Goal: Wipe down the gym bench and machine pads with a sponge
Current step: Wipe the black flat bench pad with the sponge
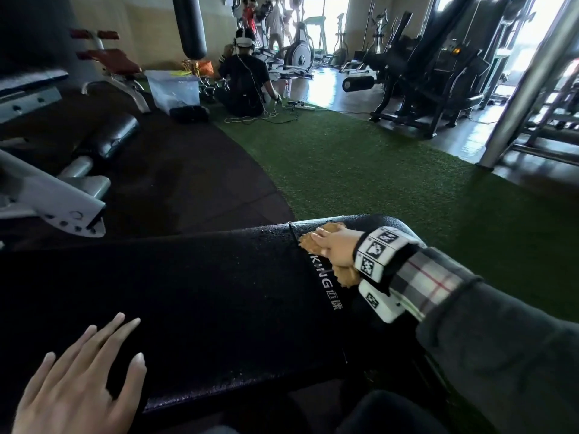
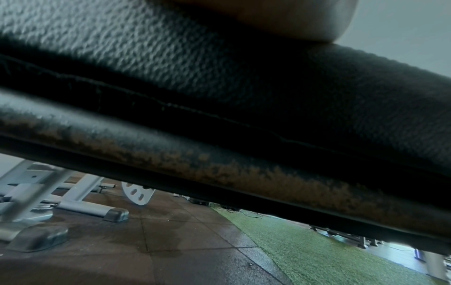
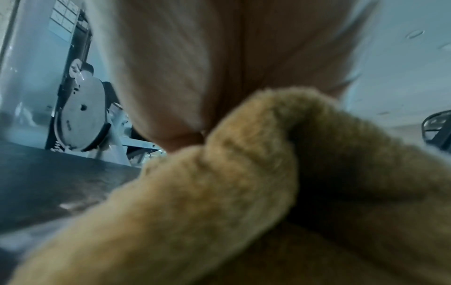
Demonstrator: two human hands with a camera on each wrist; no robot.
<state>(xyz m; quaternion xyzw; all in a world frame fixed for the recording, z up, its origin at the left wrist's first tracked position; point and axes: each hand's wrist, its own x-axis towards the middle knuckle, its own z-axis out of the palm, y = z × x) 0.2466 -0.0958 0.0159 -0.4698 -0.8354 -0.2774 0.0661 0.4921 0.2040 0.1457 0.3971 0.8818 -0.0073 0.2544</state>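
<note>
While your right hand (image 1: 336, 247) presses flat on the tan fuzzy sponge (image 1: 344, 274), fingers laid straight over it rather than curled round it, your left hand (image 1: 78, 380) lies spread and holding nothing on the near end of the black bench pad (image 1: 194, 296), bracing it. The sponge sits on the far end of that pad, just beyond its cross seam (image 1: 299, 242) and beside the white lettering (image 1: 326, 283); from the right wrist view it bunches up in soft folds (image 3: 219, 192) under your palm. Fine droplets glint on the pad around the seam, so you appear to be mid-wipe on the bench top, with the long stretch between your two hands likely still to cover. Next, draw the sponge along the pad toward your left hand, keeping the pressure even so the folds flatten, and lift that hand clear before the sponge reaches it. Beyond the pad's far edge, a person (image 1: 246, 79) sits on the floor by a clear plastic bin (image 1: 174, 89).
</note>
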